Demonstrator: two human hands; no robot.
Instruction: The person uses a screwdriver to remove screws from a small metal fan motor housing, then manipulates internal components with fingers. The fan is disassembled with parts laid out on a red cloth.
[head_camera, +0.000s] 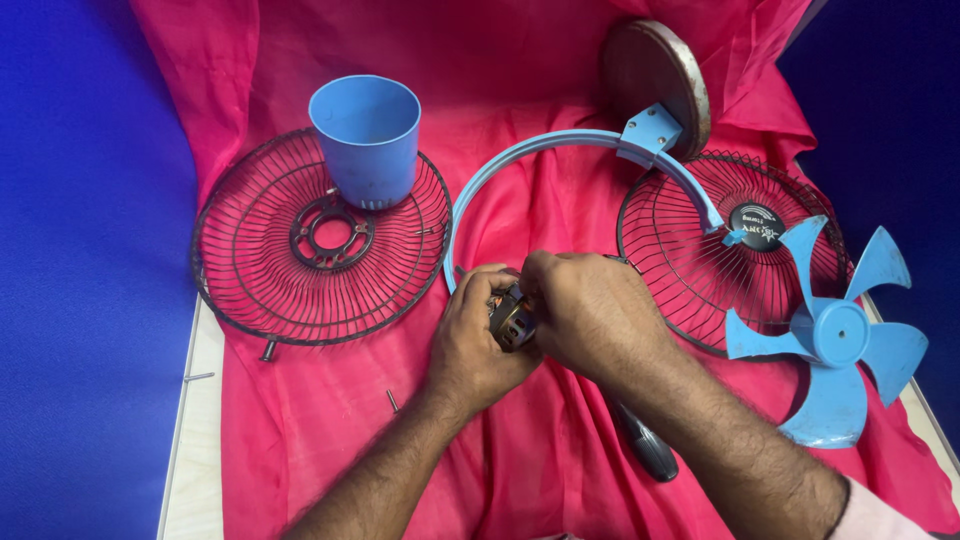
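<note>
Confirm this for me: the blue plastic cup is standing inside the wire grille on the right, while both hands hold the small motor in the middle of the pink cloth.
Not quite. In the head view the blue plastic cup stands on the left wire grille, not the right one. The rest holds: the left hand and right hand grip the small motor mid-way across the pink cloth.

Head camera looks steeply down, close above the pink cloth (560, 450).

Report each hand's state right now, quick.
Left hand: closed around the small metal motor part, holding it.
Right hand: closed on the same motor part from the other side, fingers curled over it.
</note>
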